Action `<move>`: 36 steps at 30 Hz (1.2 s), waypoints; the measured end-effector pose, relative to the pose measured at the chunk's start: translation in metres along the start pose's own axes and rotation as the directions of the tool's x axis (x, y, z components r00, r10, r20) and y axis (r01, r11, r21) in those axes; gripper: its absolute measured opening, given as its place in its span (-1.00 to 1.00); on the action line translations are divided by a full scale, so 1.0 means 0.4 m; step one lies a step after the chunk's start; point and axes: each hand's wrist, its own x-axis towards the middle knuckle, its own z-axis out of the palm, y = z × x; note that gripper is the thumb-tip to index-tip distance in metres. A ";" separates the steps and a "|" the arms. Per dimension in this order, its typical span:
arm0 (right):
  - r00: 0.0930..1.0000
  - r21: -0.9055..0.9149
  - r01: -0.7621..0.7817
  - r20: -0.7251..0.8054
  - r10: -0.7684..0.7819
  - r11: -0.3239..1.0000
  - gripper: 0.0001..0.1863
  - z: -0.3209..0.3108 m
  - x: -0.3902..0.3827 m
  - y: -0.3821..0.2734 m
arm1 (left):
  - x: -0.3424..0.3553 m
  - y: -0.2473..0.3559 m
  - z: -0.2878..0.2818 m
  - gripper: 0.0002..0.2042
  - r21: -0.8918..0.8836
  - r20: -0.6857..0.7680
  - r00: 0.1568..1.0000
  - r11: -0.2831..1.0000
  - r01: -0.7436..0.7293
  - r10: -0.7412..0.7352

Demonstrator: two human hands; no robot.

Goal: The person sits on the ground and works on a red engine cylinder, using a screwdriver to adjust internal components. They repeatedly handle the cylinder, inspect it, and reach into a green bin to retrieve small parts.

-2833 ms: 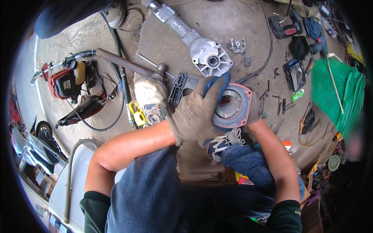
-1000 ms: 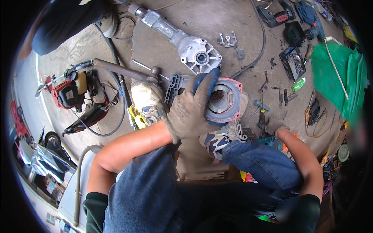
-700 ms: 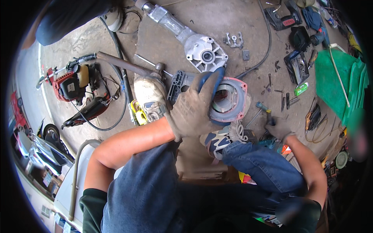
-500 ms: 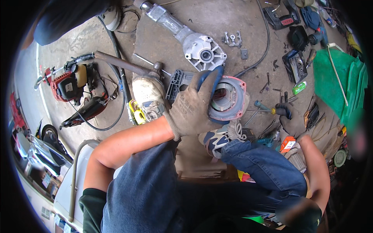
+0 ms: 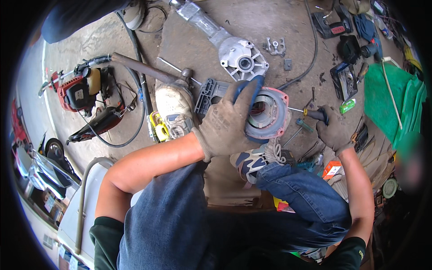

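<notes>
My gloved left hand (image 5: 227, 121) is closed around the left side of a round grey housing (image 5: 274, 121) with a pink-edged flange and hollow centre, held above my shoes. A grey ribbed casing (image 5: 202, 96) lies behind it. My gloved right hand (image 5: 333, 132) grips a screwdriver (image 5: 315, 114) with a yellow-and-black handle, its shaft pointing left at the housing's right side; whether the tip touches is unclear. A second screwdriver (image 5: 306, 126) with a teal handle lies just below. A silver cast gear housing (image 5: 236, 54) with a long shaft lies on the floor beyond my hands.
A red engine (image 5: 74, 96) with hoses lies left, and a hammer (image 5: 148, 69) beside my left shoe (image 5: 173, 105). Small metal parts, dark covers (image 5: 348, 49) and a green sheet (image 5: 384, 99) lie right. Another person's leg and shoe (image 5: 132, 15) are at upper left.
My right hand left the housing, took up the screwdriver from the floor at the right, and has brought it up and leftward toward the housing. My left hand stays on the housing.
</notes>
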 end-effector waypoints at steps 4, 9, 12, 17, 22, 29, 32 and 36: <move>0.990 0.015 -0.118 0.085 0.117 0.993 -0.49 -0.021 0.004 -0.036 | -0.002 0.001 0.000 0.24 0.031 -0.010 1.000 1.000 -0.005 0.005; 0.985 0.116 -0.164 0.078 0.156 0.980 -0.46 0.019 -0.005 -0.002 | -0.002 0.000 0.003 0.20 0.076 -0.039 0.997 0.995 -0.058 0.061; 0.988 0.081 -0.134 0.086 0.127 0.988 -0.48 0.025 0.010 0.008 | -0.001 -0.021 0.019 0.23 0.054 -0.080 0.986 0.988 -0.144 0.148; 0.986 0.001 -0.157 0.057 0.157 0.988 -0.57 0.012 0.006 -0.015 | 0.004 -0.029 0.025 0.30 0.161 -0.059 0.971 0.962 -0.219 0.231; 0.991 0.133 -0.110 0.094 0.098 0.985 -0.58 0.013 0.011 0.020 | 0.004 -0.017 0.025 0.30 0.129 -0.037 0.980 0.973 -0.189 0.196; 0.982 0.057 -0.184 0.044 0.181 0.981 -0.54 -0.005 0.002 -0.008 | 0.004 -0.024 0.028 0.29 0.152 -0.063 0.972 0.965 -0.214 0.225; 0.986 0.094 -0.128 0.118 0.116 0.987 -0.55 -0.015 0.019 0.003 | 0.004 -0.024 0.030 0.26 0.151 -0.086 0.969 0.964 -0.218 0.232; 0.995 0.103 -0.092 0.055 0.087 0.990 -0.57 0.016 0.014 0.019 | 0.003 -0.001 0.016 0.23 0.043 -0.036 0.997 0.997 -0.071 0.073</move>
